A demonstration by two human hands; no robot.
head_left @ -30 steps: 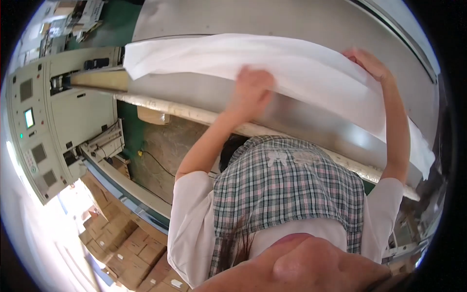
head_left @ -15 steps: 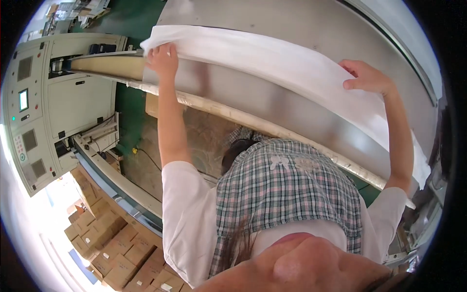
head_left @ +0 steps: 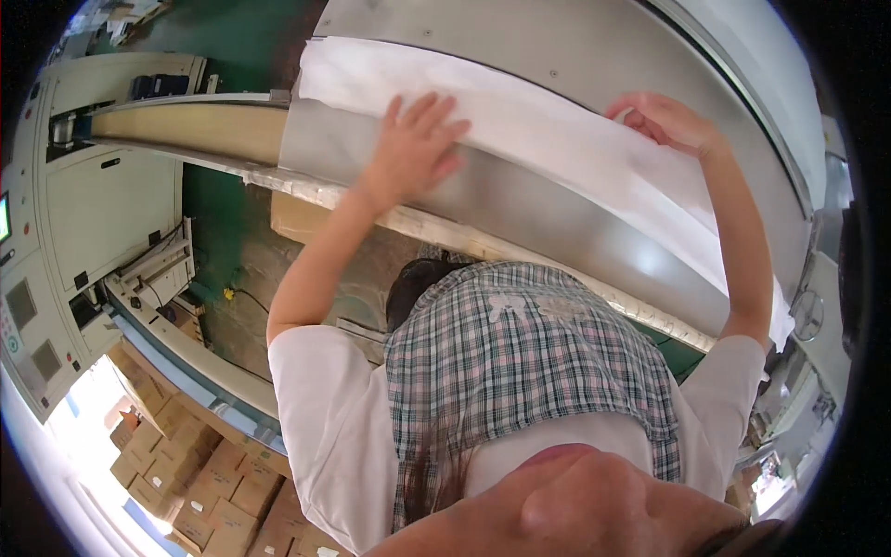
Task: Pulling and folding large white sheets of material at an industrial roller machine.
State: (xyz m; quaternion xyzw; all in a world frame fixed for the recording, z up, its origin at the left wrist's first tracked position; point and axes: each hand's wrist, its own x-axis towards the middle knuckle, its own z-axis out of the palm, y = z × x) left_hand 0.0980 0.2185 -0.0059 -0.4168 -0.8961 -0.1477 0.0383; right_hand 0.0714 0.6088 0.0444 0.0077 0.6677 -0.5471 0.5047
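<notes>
A long white strip of cloth-like sheet lies lengthwise over a grey metal surface, its right end hanging near my right forearm. My left hand is over the strip's near edge, fingers spread and holding nothing; whether it touches the sheet I cannot tell. At the strip's far edge, further right, is my right hand. Its fingers are curled inward at that edge, and what is between them, if anything, is hidden.
A pale worn rail runs along the metal surface's near side. To the left, a tan belt leads to a cream machine cabinet. Cardboard boxes are stacked at the lower left. A round handwheel stands at the right.
My left hand has let go of the strip's left end and moved right, its fingers opening out. My right hand has shifted slightly up and left. The strip's left end now lies flatter.
</notes>
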